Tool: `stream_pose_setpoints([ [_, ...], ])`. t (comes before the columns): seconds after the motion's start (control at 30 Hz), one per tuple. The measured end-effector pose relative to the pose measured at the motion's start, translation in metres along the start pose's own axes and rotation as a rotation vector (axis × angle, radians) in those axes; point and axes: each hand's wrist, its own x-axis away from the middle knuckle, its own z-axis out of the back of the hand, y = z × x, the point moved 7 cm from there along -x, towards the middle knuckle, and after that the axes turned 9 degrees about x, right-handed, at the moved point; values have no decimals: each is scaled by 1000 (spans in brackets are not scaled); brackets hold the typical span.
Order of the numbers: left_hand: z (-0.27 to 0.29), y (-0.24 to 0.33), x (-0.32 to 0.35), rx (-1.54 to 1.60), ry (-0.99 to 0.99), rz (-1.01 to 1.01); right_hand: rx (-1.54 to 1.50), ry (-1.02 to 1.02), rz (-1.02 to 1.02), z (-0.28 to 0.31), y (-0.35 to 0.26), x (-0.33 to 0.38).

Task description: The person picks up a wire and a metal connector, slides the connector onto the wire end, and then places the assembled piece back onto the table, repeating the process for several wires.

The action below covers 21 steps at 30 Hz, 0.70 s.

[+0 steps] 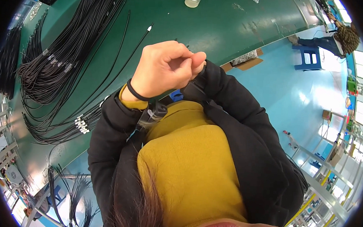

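Note:
In front of my chest, at the near edge of the green table, my two hands meet. My left hand [161,68] is closed, its fingers curled in and the thumb pressed toward them; a black band circles the wrist. Just right of it is my right hand [199,61], largely covered by the left, with its fingertips drawn together. Whatever lies between the fingers is hidden or too small to make out. Beyond the left hand, a thin black cable [136,46] with a white connector [149,28] at its tip lies on the table.
A thick bundle of black cables [76,32] spreads over the left of the green table [220,28]. White connectors [81,124] end another bunch nearby. At the far side sits a tape roll [192,0]. To the right are a cardboard box [247,60], a blue stool [307,59] and another person [331,43].

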Motion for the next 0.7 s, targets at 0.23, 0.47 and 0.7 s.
stream_pose_setpoints([
  [0.23,-5,7,7,-190,190,-149,29,169,24,4,-8,13],
  [0.47,33,-15,36,94,485,166,603,377,-117,8,-41,14],
  [0.7,20,-32,64,704,316,727,1602,764,104,-26,-90,22],
])
